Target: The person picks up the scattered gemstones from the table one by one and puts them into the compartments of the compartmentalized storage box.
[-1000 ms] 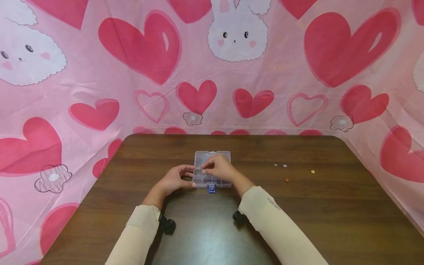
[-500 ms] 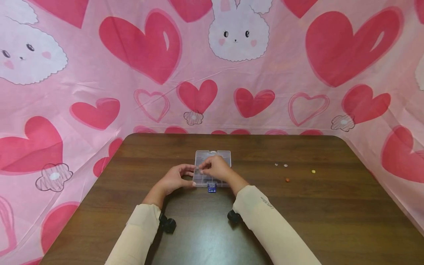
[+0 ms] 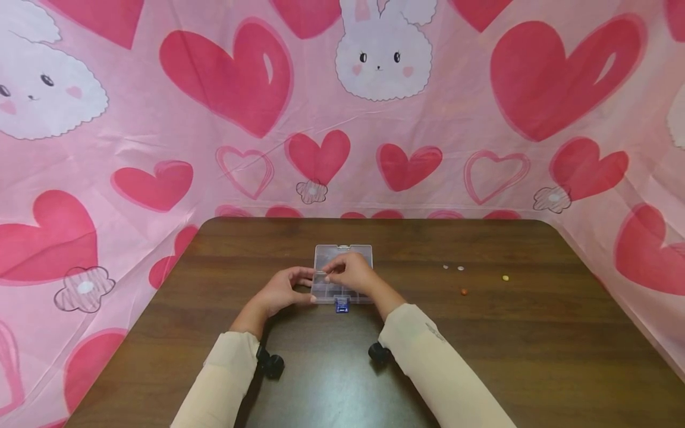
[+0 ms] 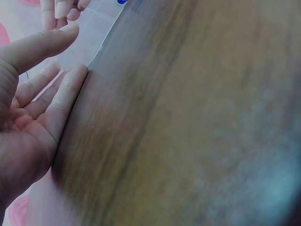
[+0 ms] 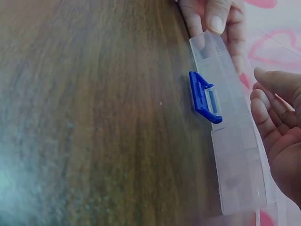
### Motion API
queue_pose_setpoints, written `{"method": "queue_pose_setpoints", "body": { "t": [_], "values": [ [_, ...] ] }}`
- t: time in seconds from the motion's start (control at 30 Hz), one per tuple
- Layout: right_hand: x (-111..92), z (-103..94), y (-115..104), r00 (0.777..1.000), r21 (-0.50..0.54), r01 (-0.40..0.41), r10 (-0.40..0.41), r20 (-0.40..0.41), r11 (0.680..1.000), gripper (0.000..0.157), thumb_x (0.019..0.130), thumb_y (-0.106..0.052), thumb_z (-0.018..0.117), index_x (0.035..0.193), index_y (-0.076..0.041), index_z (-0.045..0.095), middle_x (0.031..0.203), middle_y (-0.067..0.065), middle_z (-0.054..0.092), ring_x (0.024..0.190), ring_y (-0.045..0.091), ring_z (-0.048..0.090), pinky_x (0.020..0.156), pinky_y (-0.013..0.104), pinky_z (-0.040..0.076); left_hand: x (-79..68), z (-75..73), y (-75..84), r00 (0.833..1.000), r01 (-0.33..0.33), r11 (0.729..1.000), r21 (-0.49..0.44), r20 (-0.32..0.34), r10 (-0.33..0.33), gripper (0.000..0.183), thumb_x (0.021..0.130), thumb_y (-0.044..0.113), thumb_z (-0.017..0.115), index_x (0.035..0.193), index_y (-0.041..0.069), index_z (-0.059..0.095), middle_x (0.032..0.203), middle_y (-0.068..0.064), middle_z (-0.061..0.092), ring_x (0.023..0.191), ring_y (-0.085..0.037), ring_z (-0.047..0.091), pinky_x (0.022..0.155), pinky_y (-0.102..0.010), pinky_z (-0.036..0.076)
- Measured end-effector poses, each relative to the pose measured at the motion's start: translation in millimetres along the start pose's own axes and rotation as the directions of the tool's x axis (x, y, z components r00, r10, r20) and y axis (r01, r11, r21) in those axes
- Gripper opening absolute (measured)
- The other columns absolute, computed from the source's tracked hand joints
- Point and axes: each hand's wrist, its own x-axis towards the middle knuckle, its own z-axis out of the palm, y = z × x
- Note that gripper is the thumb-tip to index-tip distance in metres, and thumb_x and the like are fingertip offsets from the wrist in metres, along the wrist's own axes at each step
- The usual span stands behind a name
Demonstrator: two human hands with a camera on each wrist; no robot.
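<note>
A clear divided plastic box (image 3: pixel 321 292) stands on the table with its lid (image 3: pixel 326 254) raised at the back. Its blue latch (image 5: pixel 201 98) hangs open at the front. My left hand (image 3: pixel 280 290) rests against the box's left end, thumb by the front corner and fairly straight fingers along the side. Over the left compartments is my right hand (image 3: pixel 353 273), thumb and forefinger close together and pointing down-left. In the right wrist view the right hand's fingers (image 5: pixel 263 115) are bent beside the box; I cannot tell whether something tiny is between the tips.
To the right on the brown wooden table (image 3: pixel 481 339) lie two tiny whitish pieces, one of them a pale disc (image 3: pixel 461 268), an orange-brown bead-like piece (image 3: pixel 464 292) and a yellow piece (image 3: pixel 505 278). A pink cloth (image 3: pixel 407 119) with hearts and bunnies hangs behind.
My right hand and forearm have shifted slightly left over the box, the fingertips staying above the left compartments. The left hand and the box keep their place.
</note>
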Motion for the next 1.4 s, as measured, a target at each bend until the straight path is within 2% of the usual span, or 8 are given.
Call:
{"method": "queue_pose_setpoints", "body": {
  "t": [0.23,0.43,0.67,0.8,0.9,1.07,1.2,1.4],
  "values": [
    [-9,-6.8,-2,0.999,0.061,0.036,-0.034,-0.026,0.997,0.019,0.078,-0.005,0.08,0.096,0.001,0.075,0.084,0.005,0.071,0.074,0.011,0.061,0.069,0.026,0.052,0.7,0.8,-0.4,1.0,-0.001,1.0,-0.004,0.002,0.001,0.06,0.075,0.006,0.084,0.129,0.002,0.057,0.116,-0.011,0.065,0.105,-0.026,0.06,0.087,-0.036,0.052],
    [-17,-11.4,0,0.998,0.13,0.045,-0.04,-0.044,0.991,0.023,0.077,-0.003,0.081,0.098,0.003,0.074,0.089,0.013,0.071,0.074,0.011,0.062,0.07,0.026,0.053,0.0,1.4,0.6,1.0,0.016,1.0,0.001,-0.004,-0.016,0.06,0.076,0.005,0.083,0.13,0.002,0.057,0.116,-0.012,0.064,0.106,-0.028,0.059,0.089,-0.038,0.051],
    [-29,-21.1,-9,0.999,0.158,-0.01,0.018,-0.05,0.987,0.027,0.076,-0.005,0.083,0.1,0.004,0.073,0.092,0.019,0.07,0.076,0.018,0.062,0.071,0.03,0.053,-16.9,4.3,30.6,1.0,0.004,1.0,0.016,-0.005,-0.004,0.058,0.077,0.001,0.08,0.129,-0.004,0.055,0.115,-0.015,0.064,0.105,-0.031,0.059,0.088,-0.037,0.051],
    [-31,-23.0,-2,0.998,0.145,-0.008,0.018,-0.063,0.989,0.027,0.076,-0.008,0.083,0.1,0.002,0.074,0.092,0.015,0.07,0.075,0.015,0.063,0.07,0.029,0.053,-18.2,5.3,33.9,1.0,0.008,1.0,0.015,-0.012,-0.008,0.056,0.077,0.0,0.08,0.128,-0.004,0.056,0.114,-0.016,0.064,0.104,-0.03,0.059,0.087,-0.036,0.051],
    [-35,-25.0,-2,0.997,0.135,-0.022,0.032,-0.072,0.991,0.027,0.077,-0.008,0.083,0.1,0.001,0.074,0.09,0.01,0.07,0.076,0.015,0.064,0.07,0.029,0.054,-14.5,5.1,28.7,1.0,0.027,1.0,0.011,-0.013,-0.027,0.056,0.077,-0.001,0.08,0.128,-0.003,0.056,0.114,-0.016,0.064,0.104,-0.031,0.059,0.087,-0.035,0.051],
    [-39,-26.9,-2,0.996,0.132,0.006,0.007,-0.092,0.991,0.027,0.077,-0.007,0.083,0.1,0.001,0.074,0.089,0.005,0.069,0.077,0.014,0.064,0.072,0.029,0.054,-3.5,2.7,7.2,0.999,0.031,0.999,0.023,-0.023,-0.03,0.06,0.076,0.001,0.082,0.13,0.0,0.056,0.115,-0.013,0.064,0.105,-0.03,0.058,0.087,-0.036,0.051],
    [-42,-28.5,-2,0.994,0.15,0.031,-0.015,-0.109,0.988,0.028,0.076,-0.007,0.084,0.1,0.002,0.073,0.091,0.009,0.07,0.078,0.016,0.064,0.073,0.029,0.053,-0.2,1.5,0.8,0.999,0.025,0.999,0.028,-0.029,-0.024,0.061,0.075,0.006,0.084,0.129,0.003,0.058,0.114,-0.01,0.065,0.104,-0.027,0.059,0.087,-0.036,0.051],
    [-49,-32.7,-4,0.992,0.179,0.036,-0.014,-0.122,0.983,0.029,0.076,-0.009,0.084,0.1,0.003,0.072,0.094,0.019,0.068,0.08,0.021,0.064,0.074,0.034,0.053,0.5,1.7,0.6,0.999,0.033,0.999,0.019,-0.029,-0.033,0.06,0.073,0.008,0.086,0.127,0.007,0.06,0.112,-0.009,0.065,0.103,-0.025,0.06,0.086,-0.033,0.05]
  ]
}}
